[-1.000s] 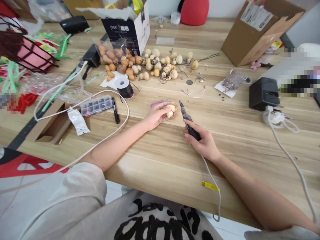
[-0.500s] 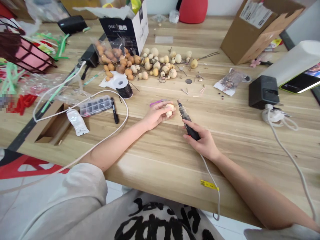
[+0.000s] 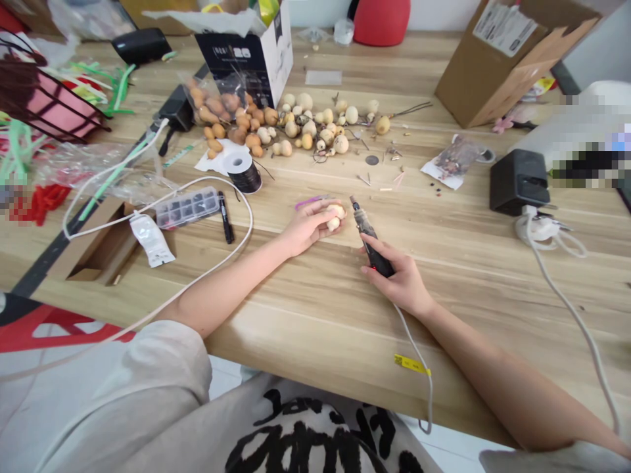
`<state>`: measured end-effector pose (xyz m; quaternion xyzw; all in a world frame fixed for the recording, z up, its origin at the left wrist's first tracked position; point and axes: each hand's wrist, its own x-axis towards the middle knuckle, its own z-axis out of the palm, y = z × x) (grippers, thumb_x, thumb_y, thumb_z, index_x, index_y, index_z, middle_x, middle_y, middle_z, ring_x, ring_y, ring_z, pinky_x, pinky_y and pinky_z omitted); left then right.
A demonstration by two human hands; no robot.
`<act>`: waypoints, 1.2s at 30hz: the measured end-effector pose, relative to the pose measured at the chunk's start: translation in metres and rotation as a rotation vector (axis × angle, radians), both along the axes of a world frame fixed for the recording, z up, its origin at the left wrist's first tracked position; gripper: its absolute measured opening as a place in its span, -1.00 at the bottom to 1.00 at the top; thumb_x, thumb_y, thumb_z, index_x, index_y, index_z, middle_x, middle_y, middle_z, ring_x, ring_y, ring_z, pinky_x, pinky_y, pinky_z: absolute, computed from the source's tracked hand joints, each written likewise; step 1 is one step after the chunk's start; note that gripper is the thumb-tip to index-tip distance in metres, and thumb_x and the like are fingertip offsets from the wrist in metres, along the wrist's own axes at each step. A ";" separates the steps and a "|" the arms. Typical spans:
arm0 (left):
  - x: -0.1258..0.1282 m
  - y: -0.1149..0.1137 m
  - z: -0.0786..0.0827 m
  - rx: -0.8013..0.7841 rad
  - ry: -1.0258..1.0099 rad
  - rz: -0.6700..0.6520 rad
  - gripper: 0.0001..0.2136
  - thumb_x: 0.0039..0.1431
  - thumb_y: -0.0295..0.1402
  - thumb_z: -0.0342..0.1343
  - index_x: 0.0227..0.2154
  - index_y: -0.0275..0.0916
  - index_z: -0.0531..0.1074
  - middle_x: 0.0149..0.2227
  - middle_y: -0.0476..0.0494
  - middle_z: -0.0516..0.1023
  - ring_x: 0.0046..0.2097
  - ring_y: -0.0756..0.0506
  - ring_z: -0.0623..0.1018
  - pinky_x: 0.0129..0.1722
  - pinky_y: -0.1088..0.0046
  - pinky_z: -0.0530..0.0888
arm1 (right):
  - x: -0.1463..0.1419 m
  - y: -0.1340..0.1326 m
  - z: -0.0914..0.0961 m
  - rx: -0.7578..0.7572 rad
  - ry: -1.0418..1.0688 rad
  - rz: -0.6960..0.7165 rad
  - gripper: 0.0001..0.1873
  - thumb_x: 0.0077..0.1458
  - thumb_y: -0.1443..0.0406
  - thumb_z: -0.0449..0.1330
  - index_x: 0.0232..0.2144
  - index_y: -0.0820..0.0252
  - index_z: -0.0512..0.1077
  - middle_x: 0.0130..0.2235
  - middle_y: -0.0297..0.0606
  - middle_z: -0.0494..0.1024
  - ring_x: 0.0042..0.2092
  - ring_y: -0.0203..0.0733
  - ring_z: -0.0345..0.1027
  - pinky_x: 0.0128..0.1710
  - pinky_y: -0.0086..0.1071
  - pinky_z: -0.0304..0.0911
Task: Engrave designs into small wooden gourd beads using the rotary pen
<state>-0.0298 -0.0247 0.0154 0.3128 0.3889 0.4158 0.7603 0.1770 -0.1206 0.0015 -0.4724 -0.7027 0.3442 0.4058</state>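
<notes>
Between the fingers of my left hand (image 3: 310, 226) is a small pale gourd (image 3: 335, 217), its rounded end facing right. My right hand (image 3: 397, 272) is wrapped round a black rotary tool (image 3: 375, 251), whose tip points up and away from me. A small red light glows on the tool's body near my thumb. The tip stands just right of the gourd, apart from it. From the tool's back end a grey cord (image 3: 413, 341) with a yellow tag (image 3: 412, 364) runs toward the table's front edge. A purple item (image 3: 310, 202) lies behind my left hand, partly hidden.
Several pale gourds (image 3: 340, 144) and brown ones (image 3: 254, 141) are heaped at the back. A wire spool (image 3: 245, 177), a compartment box (image 3: 190, 209), a black marker (image 3: 226, 220) and a white cable (image 3: 251, 223) lie left. At right stand a black adapter (image 3: 517, 180) and a cardboard box (image 3: 473, 72).
A red light now shows more clearly on the rotary tool. Both hands, the gourd and the tool stay in nearly the same place.
</notes>
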 end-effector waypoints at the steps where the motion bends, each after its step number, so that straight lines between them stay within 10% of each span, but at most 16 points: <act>1: 0.000 0.000 0.000 0.000 0.002 -0.001 -0.74 0.03 -0.45 0.34 -0.19 -0.32 0.51 -0.28 -0.13 0.64 -0.24 0.02 0.60 -0.08 0.39 0.53 | 0.000 0.000 0.000 0.002 0.002 0.002 -0.41 0.08 0.35 0.22 0.20 0.11 0.42 -0.11 -0.17 0.63 -0.09 -0.10 0.52 0.01 -0.17 0.40; 36: 0.001 -0.001 0.001 -0.002 0.017 0.015 -0.71 0.07 -0.42 0.33 -0.14 -0.28 0.47 -0.32 -0.03 0.63 -0.29 0.04 0.63 0.06 0.24 0.54 | -0.003 -0.002 0.000 -0.039 0.043 -0.038 -0.40 0.14 0.27 0.22 0.24 0.13 0.37 -0.16 -0.16 0.65 -0.15 -0.05 0.55 -0.01 -0.09 0.46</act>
